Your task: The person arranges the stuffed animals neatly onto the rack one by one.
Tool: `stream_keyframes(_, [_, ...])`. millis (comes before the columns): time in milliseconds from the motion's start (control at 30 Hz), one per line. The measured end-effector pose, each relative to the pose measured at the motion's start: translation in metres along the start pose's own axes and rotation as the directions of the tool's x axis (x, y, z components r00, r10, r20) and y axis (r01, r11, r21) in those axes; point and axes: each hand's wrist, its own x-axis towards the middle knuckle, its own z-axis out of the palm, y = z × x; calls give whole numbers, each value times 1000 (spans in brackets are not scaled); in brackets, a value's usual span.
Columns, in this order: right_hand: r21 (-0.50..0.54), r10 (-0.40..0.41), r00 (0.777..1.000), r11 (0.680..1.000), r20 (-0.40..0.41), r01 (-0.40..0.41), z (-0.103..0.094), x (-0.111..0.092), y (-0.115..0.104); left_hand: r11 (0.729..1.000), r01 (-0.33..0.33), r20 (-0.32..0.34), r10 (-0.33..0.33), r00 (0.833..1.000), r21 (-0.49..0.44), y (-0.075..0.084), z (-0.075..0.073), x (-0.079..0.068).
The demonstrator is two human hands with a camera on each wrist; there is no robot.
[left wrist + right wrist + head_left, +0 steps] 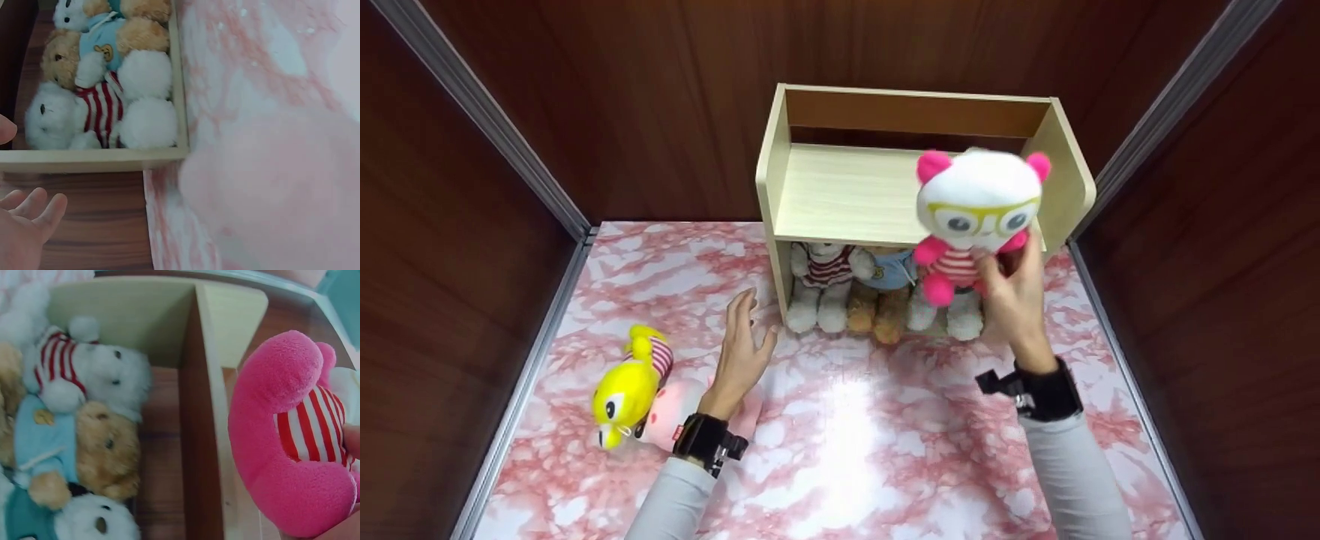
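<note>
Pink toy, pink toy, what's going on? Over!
Right hand grips pink toy, up by shelf. Left hand holds nothing. Nothing seen in the way.

A white-and-pink plush toy (976, 217) with yellow glasses is held upright near the shelf (855, 187).

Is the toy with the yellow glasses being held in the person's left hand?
No, the right hand grips the toy with the yellow glasses, while the left hand holds nothing.

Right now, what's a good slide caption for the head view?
Right hand holds a pink-eared plush toy at a shelf with three plush animals in its lower compartment.
</note>
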Motion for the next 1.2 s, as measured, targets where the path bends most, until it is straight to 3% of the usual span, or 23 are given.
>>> stream_keyframes(300, [-85, 43, 990, 995, -131, -55, -6, 49, -3, 997, 73, 36, -73, 997, 6, -17, -2, -12])
stream_keyframes(533, [-124, 139, 983, 980, -121, -154, -12, 78, -1, 994, 113, 40, -113, 993, 10, -29, -1, -23])
stream_keyframes(900, [-118, 210, 965, 966, -157, -229, -14, 113, 23, 988, 154, 42, -155, 987, 17, -35, -3, -33])
stream_keyframes(1200, [-107, 234, 953, 960, -194, -257, -14, 126, 41, 986, 164, 30, -163, 986, -24, -39, -3, -35])
